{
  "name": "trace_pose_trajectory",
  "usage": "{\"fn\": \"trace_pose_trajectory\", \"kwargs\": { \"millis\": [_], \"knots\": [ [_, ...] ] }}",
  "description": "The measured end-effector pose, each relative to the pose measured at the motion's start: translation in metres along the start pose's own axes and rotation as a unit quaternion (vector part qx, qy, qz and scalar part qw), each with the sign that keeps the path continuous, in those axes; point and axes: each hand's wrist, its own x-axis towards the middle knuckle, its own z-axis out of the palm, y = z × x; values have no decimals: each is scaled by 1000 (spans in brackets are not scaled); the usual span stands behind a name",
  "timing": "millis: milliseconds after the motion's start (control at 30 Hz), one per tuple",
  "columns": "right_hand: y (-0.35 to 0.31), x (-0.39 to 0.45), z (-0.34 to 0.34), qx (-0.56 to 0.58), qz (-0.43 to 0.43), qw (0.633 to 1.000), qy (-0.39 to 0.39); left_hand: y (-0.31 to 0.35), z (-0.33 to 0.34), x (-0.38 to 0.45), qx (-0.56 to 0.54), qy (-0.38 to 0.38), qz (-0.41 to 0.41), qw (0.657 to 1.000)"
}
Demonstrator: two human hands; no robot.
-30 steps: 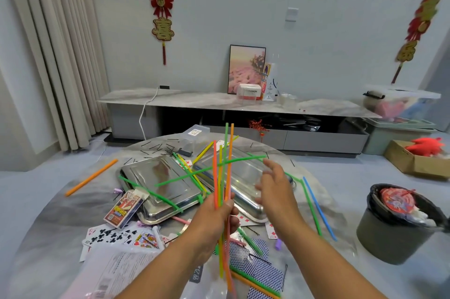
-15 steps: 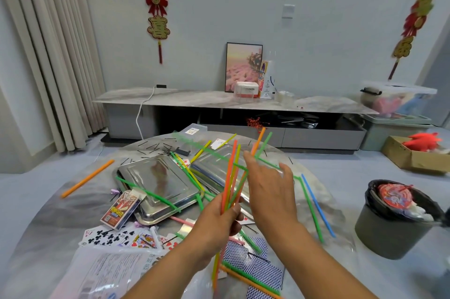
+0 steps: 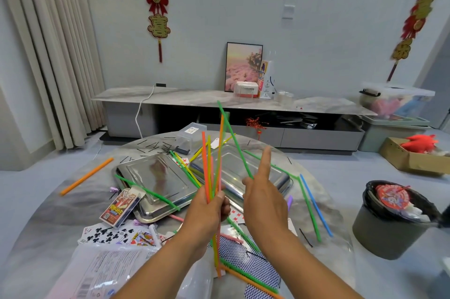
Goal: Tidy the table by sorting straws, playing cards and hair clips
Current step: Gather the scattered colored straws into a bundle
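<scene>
My left hand (image 3: 209, 211) grips a bundle of straws (image 3: 209, 167), orange, yellow and green, standing upright over the round table (image 3: 43, 213). Just to its right, my right hand (image 3: 264, 203) has its index finger pointing up. It pinches the lower end of one long green straw (image 3: 233, 139) at the thumb, and this straw leans up to the left. Loose straws lie across two steel trays (image 3: 155, 177) (image 3: 265, 178) and at the table's right (image 3: 314, 206). Playing cards (image 3: 109, 235) lie face up at the left, with others face down (image 3: 243, 257). Black hair clips (image 3: 155, 146) are scattered at the far side.
A card box (image 3: 119, 208) leans on the left tray and an orange straw (image 3: 86, 175) lies far left. A clear plastic box (image 3: 191, 133) stands at the far edge. A printed plastic bag (image 3: 102, 272) lies nearest me. A lined bin (image 3: 389, 223) stands on the floor right of the table.
My right hand has drawn back to the right of the bundle, index finger now raised, with the green straw tilted. The bundle in my left hand stands more upright.
</scene>
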Motion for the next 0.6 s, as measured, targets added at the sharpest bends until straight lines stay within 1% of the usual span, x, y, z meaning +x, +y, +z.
{"fn": "trace_pose_trajectory", "kwargs": {
  "millis": [100,167,200,267,400,467,500,533,600],
  "knots": [
    [1,5,4,69,38,995,-59,1,1,-1,3,-9,10,1000],
    [-1,0,10,124,49,985,-112,1,1,-1,14,-17,25,999],
    [-2,-5,13,135,44,980,-138,0,1,-1,21,-20,32,999],
    [-4,-12,16,125,21,976,-175,-2,-1,-2,31,-22,44,998],
    [-5,-14,8,84,-18,975,-203,-6,-1,-2,63,-22,61,996],
    [-4,-11,3,51,-44,966,-248,-7,-1,-3,75,-24,63,995],
    [-4,-11,-1,57,-50,958,-277,-7,-1,-3,78,-25,64,995],
    [-3,-9,-3,87,-46,946,-309,-7,-1,-4,77,-26,66,994],
    [1,-4,-7,208,-11,911,-357,-5,0,-7,67,-43,70,994]
  ]
}}
